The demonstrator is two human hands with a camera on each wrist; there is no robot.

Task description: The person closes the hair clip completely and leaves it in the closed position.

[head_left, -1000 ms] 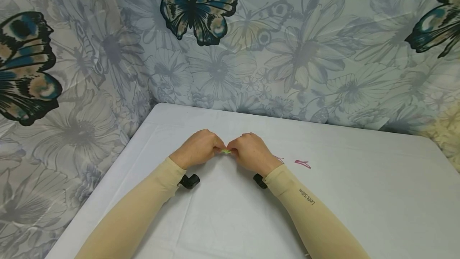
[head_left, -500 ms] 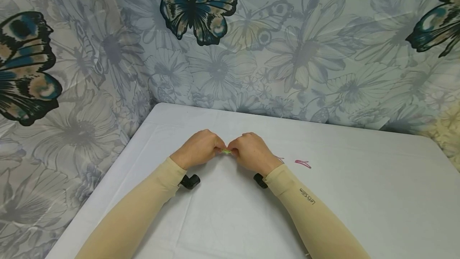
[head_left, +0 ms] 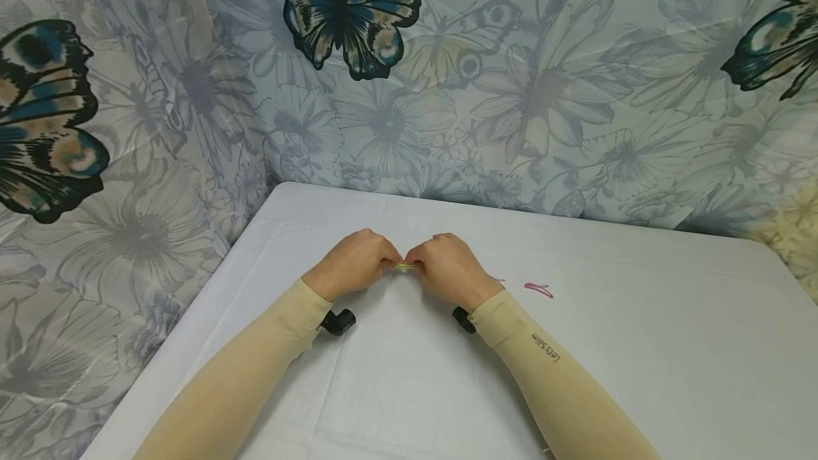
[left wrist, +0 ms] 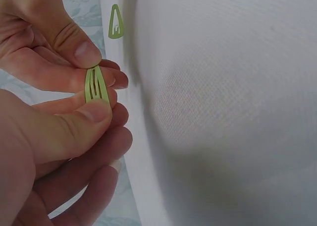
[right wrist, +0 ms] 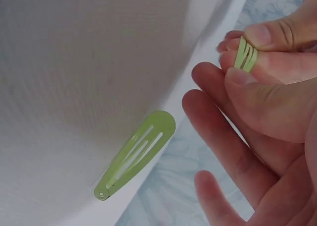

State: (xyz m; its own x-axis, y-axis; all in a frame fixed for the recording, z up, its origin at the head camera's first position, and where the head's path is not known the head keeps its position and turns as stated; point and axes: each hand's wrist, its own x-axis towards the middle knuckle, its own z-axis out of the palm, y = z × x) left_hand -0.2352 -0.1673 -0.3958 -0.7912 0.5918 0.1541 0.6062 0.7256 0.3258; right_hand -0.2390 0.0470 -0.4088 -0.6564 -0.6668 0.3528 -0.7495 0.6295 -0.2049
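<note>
Both hands meet over the white table, sharing one green snap hair clip between their fingertips. My left hand pinches one end of it between thumb and fingers, while my right hand pinches the other end. Up close in the left wrist view, the slotted middle of the clip shows between the two thumbs. Its ends are covered by the thumbs. In the right wrist view the held clip looks slightly bowed, and the right hand's other fingers spread out below it.
A second green snap clip lies on the white cloth near the right hand. Farther right lies a pink clip; another pink tip peeks out beside the right wrist. Butterfly-patterned fabric hangs behind the table.
</note>
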